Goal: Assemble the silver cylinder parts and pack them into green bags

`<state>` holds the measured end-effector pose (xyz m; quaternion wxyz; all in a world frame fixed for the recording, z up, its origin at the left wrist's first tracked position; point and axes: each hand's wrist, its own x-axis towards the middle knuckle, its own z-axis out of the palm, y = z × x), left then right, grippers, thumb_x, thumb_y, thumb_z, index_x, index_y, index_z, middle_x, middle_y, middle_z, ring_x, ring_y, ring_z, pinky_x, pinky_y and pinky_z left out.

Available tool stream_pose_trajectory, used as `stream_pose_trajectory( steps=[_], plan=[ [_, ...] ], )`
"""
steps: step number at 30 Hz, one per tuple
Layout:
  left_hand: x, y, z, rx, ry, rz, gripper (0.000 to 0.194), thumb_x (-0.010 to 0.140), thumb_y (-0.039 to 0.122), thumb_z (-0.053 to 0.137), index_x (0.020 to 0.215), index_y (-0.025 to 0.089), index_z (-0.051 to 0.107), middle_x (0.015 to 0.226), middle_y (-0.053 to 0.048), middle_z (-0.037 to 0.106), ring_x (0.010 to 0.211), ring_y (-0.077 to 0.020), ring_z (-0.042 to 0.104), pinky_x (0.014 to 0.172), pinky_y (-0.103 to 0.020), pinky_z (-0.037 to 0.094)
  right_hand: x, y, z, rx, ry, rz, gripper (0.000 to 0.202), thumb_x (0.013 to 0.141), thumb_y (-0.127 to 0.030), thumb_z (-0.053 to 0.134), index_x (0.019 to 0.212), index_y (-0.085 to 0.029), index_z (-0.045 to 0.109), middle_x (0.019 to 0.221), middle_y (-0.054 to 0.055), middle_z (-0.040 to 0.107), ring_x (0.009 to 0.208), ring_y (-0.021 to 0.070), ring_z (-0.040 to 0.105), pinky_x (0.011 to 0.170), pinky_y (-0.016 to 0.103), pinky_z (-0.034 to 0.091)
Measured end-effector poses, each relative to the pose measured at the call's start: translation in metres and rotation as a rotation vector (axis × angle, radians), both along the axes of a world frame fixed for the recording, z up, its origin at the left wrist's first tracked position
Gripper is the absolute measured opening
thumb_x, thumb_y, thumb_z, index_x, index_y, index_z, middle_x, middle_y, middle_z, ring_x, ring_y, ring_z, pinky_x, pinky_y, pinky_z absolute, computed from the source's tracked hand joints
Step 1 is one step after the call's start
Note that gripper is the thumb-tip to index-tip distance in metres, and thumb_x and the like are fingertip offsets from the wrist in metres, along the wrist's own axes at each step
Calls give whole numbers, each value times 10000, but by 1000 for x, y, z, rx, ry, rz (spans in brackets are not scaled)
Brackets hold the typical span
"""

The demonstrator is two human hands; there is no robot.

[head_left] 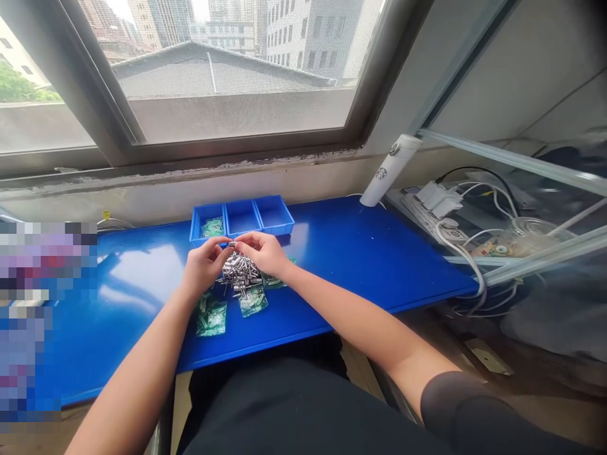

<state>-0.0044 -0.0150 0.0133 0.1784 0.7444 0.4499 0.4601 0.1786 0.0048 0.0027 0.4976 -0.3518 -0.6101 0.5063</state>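
Between the fingertips of my left hand (207, 260) and my right hand (262, 251) is a small grey metal cylinder (232, 244). Both hands are closed in a pinch around it, and its exact kind is too small to make out. Just below them lies a pile of loose silvery metal pins and small cylinders (241, 273). Green-tinted plastic packets sit around the pile: one packet (212, 319) at the front left, another packet (253, 302) in the middle, and a third (274, 281) partly hidden by my right hand and wrist.
A blue three-compartment tray (243, 218) stands behind my hands, with green packets (212, 227) in its left compartment. A white bottle (389, 170) stands at the back right of the blue table (360, 253). Farther right are chargers (440, 199) and cables. The far left is pixelated.
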Motion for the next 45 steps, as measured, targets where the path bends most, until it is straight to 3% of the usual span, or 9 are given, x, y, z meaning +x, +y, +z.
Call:
stream_pose_trajectory(
  steps=[7,12,19,22,31,38,45],
  plan=[
    [-2,1,-1,-7,28,32,259,906,413,611,830,176,683,507,46,503,459,-89,416,465,-216,324,2,-5,5,45,-109,0,270,831,-399,707,994,-184,733,911,55,756,800,165,687,732,305,545],
    [-1,0,1,9,8,19,255,888,412,642,883,169,720,522,37,529,470,-89,434,479,-216,356,1,-6,4,16,-85,73,349,865,-324,651,1194,-206,655,852,25,738,740,147,672,689,288,529],
    [2,-4,0,-37,-17,-75,285,845,386,721,1038,176,719,544,56,515,465,-71,413,477,-198,365,0,-5,3,-77,11,114,236,875,-359,647,1013,-213,523,877,31,748,836,176,729,808,334,551],
    [2,-3,-2,-24,-23,-53,258,852,385,717,1007,179,720,539,58,504,460,-67,403,465,-196,345,0,-3,1,-101,11,117,264,872,-401,651,983,-215,500,822,15,739,771,171,722,753,316,545],
    [2,-1,0,-11,6,-3,194,904,340,607,981,179,685,511,71,439,442,-78,373,458,-209,312,1,-5,5,1,-104,13,290,820,-431,703,964,-194,616,830,13,702,696,131,629,650,270,482],
    [1,-1,0,-57,30,36,237,940,377,550,884,175,662,521,50,479,444,-86,395,446,-214,301,2,-5,6,-10,-70,51,292,796,-390,728,990,-181,663,787,0,682,608,102,573,594,256,468],
    [0,-2,-1,-51,-24,-43,274,903,372,632,1102,186,649,549,69,484,471,-87,416,491,-210,358,-2,-2,2,-79,71,56,321,787,-444,756,946,-179,671,860,48,738,766,158,686,764,326,578]
  ],
)
